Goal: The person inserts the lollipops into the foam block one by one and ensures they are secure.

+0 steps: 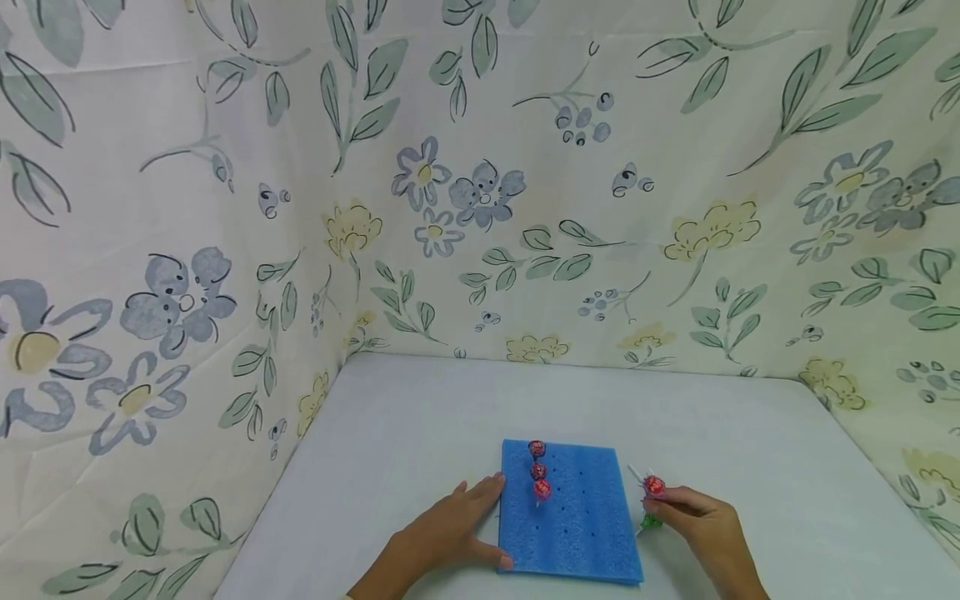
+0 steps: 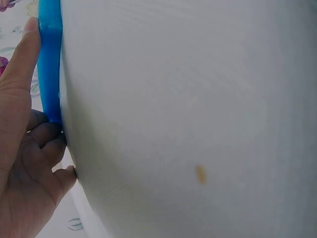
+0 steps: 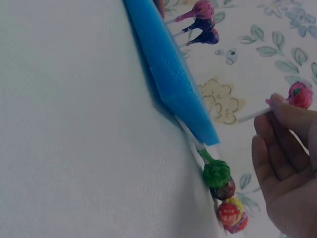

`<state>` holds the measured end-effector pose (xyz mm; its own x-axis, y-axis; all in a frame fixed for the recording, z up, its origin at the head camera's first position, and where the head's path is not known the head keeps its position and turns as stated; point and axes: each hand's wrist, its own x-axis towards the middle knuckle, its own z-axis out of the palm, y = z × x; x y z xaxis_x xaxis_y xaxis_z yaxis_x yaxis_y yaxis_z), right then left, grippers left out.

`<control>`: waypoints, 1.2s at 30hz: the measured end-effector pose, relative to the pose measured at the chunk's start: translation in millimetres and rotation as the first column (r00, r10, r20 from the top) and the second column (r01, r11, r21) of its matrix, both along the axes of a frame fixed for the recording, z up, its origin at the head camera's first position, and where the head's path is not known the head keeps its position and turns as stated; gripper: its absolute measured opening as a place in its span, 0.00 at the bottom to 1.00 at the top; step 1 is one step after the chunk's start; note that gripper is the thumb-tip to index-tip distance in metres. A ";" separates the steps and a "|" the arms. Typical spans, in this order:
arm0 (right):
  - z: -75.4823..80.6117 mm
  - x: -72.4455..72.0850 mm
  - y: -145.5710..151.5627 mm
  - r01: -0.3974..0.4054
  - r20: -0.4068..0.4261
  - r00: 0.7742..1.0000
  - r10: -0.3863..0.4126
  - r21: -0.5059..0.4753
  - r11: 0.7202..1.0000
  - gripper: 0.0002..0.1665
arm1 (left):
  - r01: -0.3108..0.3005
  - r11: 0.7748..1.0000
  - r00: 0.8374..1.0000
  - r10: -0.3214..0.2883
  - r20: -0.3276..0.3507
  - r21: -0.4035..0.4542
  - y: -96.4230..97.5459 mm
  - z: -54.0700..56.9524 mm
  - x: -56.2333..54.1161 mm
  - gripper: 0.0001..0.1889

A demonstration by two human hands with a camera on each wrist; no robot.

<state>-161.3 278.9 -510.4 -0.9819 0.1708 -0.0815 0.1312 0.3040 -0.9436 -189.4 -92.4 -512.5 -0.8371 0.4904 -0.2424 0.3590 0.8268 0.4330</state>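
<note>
A blue foam block (image 1: pixel 577 542) with small holes lies on the table, and three wrapped lollipops (image 1: pixel 542 489) stand in a column near its left side. My left hand (image 1: pixel 450 529) rests against the block's left edge, thumb at the near corner and fingers spread farther up. My right hand (image 1: pixel 701 525) is to the right of the block. Between thumb and fingertips it pinches a red-pink wrapped lollipop (image 3: pixel 300 95) by the stick just under the candy. The stick's free end (image 3: pixel 247 117) points toward the block in the right wrist view.
A green-wrapped lollipop (image 3: pixel 216 172) lies on the table beside the block's right edge. Past it are a dark one (image 3: pixel 224 189) and a red-and-yellow one (image 3: pixel 229 214). White cloth covers the table (image 1: pixel 420 417); floral fabric (image 1: pixel 480 275) hangs behind and at the sides.
</note>
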 end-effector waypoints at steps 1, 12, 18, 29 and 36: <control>-0.3 -0.1 -2.3 -0.008 -0.013 1.000 0.008 -0.006 1.000 0.18 | 0.002 1.000 1.000 -0.002 -0.002 0.001 -0.2 0.2 0.1 0.61; 2.7 -2.9 -24.2 -0.012 0.031 0.999 0.011 0.004 1.000 0.17 | 0.006 1.000 1.000 -0.006 -0.006 -0.001 0.0 1.0 -0.5 0.61; 1.8 -4.1 -38.0 -0.049 0.007 0.999 0.049 -0.018 0.999 0.14 | -0.002 1.000 1.000 0.002 0.001 0.004 -0.3 0.0 0.1 0.61; -1.0 -8.3 -61.8 -0.108 0.028 0.994 0.109 -0.033 0.994 0.06 | 0.002 1.000 1.000 -0.002 0.001 0.011 -0.3 -1.7 -0.5 0.61; 1.8 -7.0 -76.4 -0.134 0.044 0.990 0.135 -0.010 0.991 0.08 | -0.007 1.000 1.000 0.007 0.007 0.010 -0.8 -2.9 -0.7 0.61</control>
<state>-168.3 202.5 -508.6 -0.9912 0.0368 -0.1268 0.1320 0.3151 -0.9399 -190.2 -93.2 -515.4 -0.8388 0.4873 -0.2429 0.3507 0.8247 0.4438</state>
